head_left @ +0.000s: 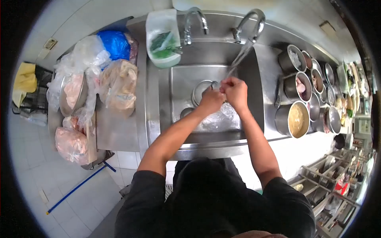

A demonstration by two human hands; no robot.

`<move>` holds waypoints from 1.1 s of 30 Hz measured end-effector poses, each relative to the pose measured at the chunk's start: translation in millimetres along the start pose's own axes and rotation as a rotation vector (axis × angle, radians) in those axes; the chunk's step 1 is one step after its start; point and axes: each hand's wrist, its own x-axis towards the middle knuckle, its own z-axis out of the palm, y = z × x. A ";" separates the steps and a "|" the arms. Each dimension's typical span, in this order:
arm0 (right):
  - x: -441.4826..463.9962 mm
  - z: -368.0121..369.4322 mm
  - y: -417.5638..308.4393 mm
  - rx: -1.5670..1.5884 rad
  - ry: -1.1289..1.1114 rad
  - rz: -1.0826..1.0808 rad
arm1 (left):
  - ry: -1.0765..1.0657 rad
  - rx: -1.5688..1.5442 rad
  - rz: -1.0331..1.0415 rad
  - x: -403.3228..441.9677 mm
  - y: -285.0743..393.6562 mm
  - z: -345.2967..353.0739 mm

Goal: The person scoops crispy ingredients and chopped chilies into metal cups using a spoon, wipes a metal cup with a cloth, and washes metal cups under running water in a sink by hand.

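Note:
Both hands are together over the steel sink (190, 73), beside the water running from the right faucet (260, 23). My left hand (212, 99) is closed, its fingers curled around something I cannot make out. Touching it, my right hand (235, 90) is also closed, in a pinch near the stream; what it holds is too small to name. A round metal container (196, 95) sits in the sink just left of my left hand, partly hidden by it. Water splashes on the sink floor below my hands.
A white tub (162, 23) with green items stands behind the sink's left corner, near the left faucet (194, 16). Bagged meat (71, 144) and a blue bag (114, 44) lie at left. Metal pots (282, 121) crowd the right counter. A blue-handled tool (77, 186) lies on the floor.

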 end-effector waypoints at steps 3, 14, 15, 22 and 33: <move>28.9 -22.6 -16.3 -0.134 -0.163 0.023 | 0.011 -0.109 -0.080 11.8 5.1 -11.8; 176.3 1.2 21.8 -0.747 0.245 -0.568 | 0.091 -1.957 -1.179 -79.1 29.0 0.8; 178.1 1.3 19.8 -0.639 0.261 -0.473 | 0.179 -2.097 -1.235 -83.5 40.5 -10.5; 186.8 -26.3 3.4 -0.264 0.158 -0.002 | 0.512 -2.427 -1.394 -104.1 71.2 -15.3; -63.2 -110.5 52.3 -0.189 -0.025 -0.051 | -0.131 -2.025 -1.430 -87.7 70.7 -6.6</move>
